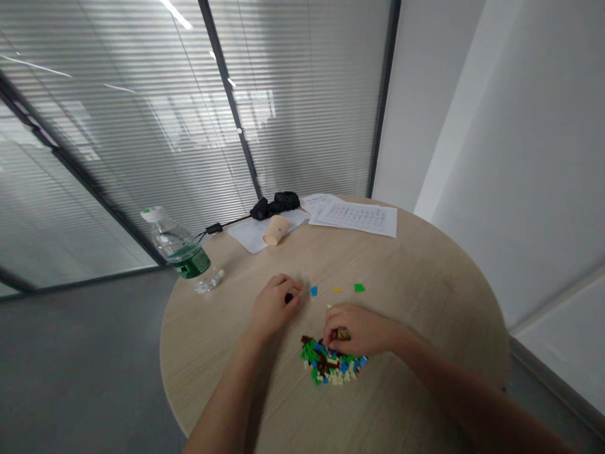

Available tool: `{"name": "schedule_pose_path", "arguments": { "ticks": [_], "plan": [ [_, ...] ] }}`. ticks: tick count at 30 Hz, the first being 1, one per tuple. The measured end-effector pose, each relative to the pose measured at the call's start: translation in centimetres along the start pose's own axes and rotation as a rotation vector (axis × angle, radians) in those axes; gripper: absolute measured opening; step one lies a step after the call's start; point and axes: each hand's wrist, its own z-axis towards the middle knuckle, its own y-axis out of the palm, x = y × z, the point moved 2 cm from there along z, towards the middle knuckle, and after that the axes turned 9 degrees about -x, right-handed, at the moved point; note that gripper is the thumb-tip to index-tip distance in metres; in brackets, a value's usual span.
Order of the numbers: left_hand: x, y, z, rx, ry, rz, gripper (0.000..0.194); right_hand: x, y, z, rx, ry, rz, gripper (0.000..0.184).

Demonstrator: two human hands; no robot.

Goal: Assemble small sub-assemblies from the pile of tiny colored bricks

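Bricks (331, 361) lie heaped under our right hand (358, 330), which pinches a small brick (343, 335); our left hand (275, 308) grips a dark piece (288, 298); one careless brush could scatter them across the desk (425, 328).

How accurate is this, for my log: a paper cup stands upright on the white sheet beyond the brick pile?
Not quite: the head view shows the paper cup lying on its side, not upright. It is still on the white sheet, beyond the brick pile.

left hand (274, 307): gap to water bottle (182, 250) | right hand (359, 331): over brick pile (331, 362) | ahead: loose bricks (314, 291)
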Motion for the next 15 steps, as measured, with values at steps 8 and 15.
{"name": "schedule_pose_path", "arguments": {
  "ticks": [8,15],
  "plan": [
    [-0.09,-0.09,-0.07,0.009,0.003,0.008,0.019,0.30,0.14,0.05,-0.015,-0.026,0.002,0.010],
    [0.04,-0.22,-0.06,0.002,0.009,0.003,0.018,0.31,-0.11,0.04,0.060,0.048,-0.016,0.013]
  ]
}}
